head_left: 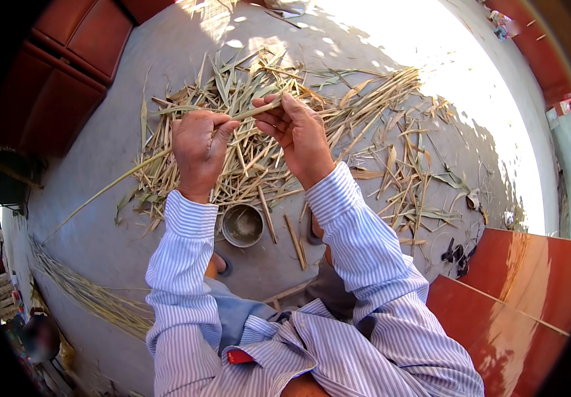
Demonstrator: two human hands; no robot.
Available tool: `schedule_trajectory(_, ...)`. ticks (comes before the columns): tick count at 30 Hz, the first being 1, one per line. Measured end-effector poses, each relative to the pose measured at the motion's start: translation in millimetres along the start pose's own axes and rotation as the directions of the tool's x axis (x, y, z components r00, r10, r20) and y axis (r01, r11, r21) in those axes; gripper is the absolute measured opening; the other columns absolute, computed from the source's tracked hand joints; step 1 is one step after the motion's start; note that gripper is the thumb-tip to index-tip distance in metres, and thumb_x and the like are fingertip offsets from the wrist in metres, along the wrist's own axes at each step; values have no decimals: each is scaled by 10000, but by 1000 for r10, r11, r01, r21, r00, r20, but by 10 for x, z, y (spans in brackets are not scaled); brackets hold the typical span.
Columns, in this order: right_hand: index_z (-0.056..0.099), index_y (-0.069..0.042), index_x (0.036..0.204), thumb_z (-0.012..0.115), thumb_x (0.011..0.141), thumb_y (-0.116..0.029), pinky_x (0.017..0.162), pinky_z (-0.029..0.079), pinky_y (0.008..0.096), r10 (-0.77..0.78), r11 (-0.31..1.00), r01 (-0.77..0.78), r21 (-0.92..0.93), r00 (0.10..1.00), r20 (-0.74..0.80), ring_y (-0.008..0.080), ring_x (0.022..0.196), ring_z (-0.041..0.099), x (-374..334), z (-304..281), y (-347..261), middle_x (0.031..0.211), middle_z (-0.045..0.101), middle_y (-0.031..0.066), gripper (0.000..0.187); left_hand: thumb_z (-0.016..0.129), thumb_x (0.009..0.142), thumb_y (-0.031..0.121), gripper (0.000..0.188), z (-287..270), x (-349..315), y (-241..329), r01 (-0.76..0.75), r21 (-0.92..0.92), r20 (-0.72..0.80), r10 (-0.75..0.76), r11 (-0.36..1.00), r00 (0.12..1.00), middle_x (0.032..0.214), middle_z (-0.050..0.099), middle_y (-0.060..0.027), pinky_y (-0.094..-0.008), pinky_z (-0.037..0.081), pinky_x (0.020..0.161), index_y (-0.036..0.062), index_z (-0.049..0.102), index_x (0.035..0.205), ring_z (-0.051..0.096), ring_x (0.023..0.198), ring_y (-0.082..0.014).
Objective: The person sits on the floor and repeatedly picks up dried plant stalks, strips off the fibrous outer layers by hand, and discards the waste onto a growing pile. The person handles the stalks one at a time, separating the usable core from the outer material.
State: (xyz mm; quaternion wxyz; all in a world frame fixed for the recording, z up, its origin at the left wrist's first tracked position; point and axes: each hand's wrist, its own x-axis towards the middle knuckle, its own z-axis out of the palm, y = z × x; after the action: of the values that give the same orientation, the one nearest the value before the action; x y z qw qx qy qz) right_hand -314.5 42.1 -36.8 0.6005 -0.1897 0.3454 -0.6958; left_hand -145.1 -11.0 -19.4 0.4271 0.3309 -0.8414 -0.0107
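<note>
A pale stalk [249, 113] lies across the person's two hands, above the floor, with what looks like its thin tail sloping to the near left. The left hand [199, 153] is closed around it; the right hand [301, 137] pinches its far-right end between thumb and fingers. It is probably light and springy, smooth along its length but apt to split, so a light grip close to the worked end seems best. The trailing tail could snag on the bundle of thin strips [93, 288] at near left. Below the hands, a tangled heap of stalks and leaves [239, 159] crowds the space, with a metal bowl [242, 225] just nearer. Rightward lie a sheaf [381, 99], scattered leaves [391, 162] and, nearer, red panels [517, 271].
</note>
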Motion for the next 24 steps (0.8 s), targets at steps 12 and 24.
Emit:
schedule_trajectory(12, 624, -43, 1063, 432, 1017, -292, 820, 521, 282, 39, 998, -42, -46, 998, -52, 147, 953, 655, 19, 31, 151, 1051, 690, 80, 318, 763, 820, 168, 172, -37, 13, -48, 377, -413, -101, -453, 829, 886, 810, 683, -45, -256, 436, 625, 48, 662, 893, 611, 727, -131)
schedule_trajectory(24, 599, 0, 995, 447, 1014, -225, 642, 574, 225, -86, 992, 64, -108, 971, -222, 161, 780, 687, 199, -223, 63, 923, 690, 117, 272, 759, 836, 231, 256, -1330, 108, -765, 223, -760, -398, -708, 611, 583, 754, 669, -73, -200, 429, 642, 19, 625, 887, 591, 662, -110)
